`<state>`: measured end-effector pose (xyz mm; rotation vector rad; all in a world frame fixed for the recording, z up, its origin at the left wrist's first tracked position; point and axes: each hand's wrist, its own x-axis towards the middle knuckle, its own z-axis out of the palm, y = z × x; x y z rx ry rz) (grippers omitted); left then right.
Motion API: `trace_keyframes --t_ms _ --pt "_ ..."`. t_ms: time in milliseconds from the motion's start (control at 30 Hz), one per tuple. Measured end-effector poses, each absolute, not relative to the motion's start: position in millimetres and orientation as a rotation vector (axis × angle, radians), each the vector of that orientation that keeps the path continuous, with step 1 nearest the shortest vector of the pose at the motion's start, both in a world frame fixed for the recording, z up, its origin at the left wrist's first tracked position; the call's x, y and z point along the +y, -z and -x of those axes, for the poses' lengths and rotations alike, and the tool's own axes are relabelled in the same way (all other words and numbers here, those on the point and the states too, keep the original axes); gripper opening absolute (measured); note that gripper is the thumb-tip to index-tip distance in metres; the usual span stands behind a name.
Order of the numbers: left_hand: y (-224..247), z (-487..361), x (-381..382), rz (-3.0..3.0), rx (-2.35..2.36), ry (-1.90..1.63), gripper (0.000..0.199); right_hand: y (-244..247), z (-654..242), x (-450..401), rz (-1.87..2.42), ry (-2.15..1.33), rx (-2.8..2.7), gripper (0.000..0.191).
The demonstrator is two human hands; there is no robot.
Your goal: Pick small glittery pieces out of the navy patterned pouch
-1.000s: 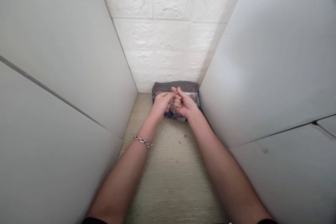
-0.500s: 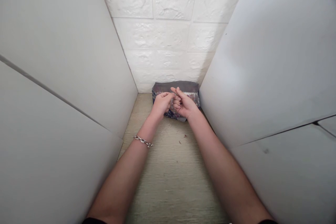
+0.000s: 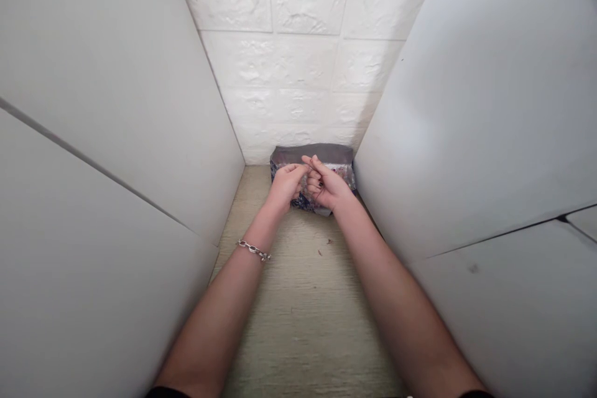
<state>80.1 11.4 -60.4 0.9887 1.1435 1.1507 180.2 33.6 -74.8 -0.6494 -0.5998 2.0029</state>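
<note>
My left hand (image 3: 284, 186) and my right hand (image 3: 332, 186) meet over a grey open-topped container (image 3: 313, 152), perhaps a bag. Left thumb and forefinger are pinched together by the right fingertips; whatever lies between them is too small to name. On the right hand, the thumb and forefinger are close together with a tiny reddish speck by them, and the other fingers curl inward. A small dark spot and a thin dark line show by those curled fingers. Small clear and coloured pieces lie in the container, partly hidden by both hands, and its front side is dark and patterned.
A white embossed wall (image 3: 305, 62) rises behind the container. Pale panels stand on the left (image 3: 116, 74) and right (image 3: 489, 106). Small brown bits (image 3: 329, 241) lie on the wood-grained surface (image 3: 303, 311). A chain bracelet (image 3: 253, 250) circles my left wrist.
Both hands stay almost in place over the container; only slight finger movement shows.
</note>
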Motion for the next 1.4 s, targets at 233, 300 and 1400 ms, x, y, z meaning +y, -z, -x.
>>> trace_keyframes --t_ms 233,300,1400 --pt "58.6 -80.4 10.6 -0.987 1.151 -1.14 0.017 75.0 -180.2 34.3 0.64 -2.017 -0.58 0.02" --pt "58.7 -80.5 10.7 -0.987 1.156 -1.14 0.017 74.8 -180.0 34.0 0.639 -2.015 -0.577 0.02" --pt "56.6 -80.7 8.8 -0.941 1.144 -1.142 0.018 70.6 -177.0 30.1 0.745 -1.914 -0.74 0.014"
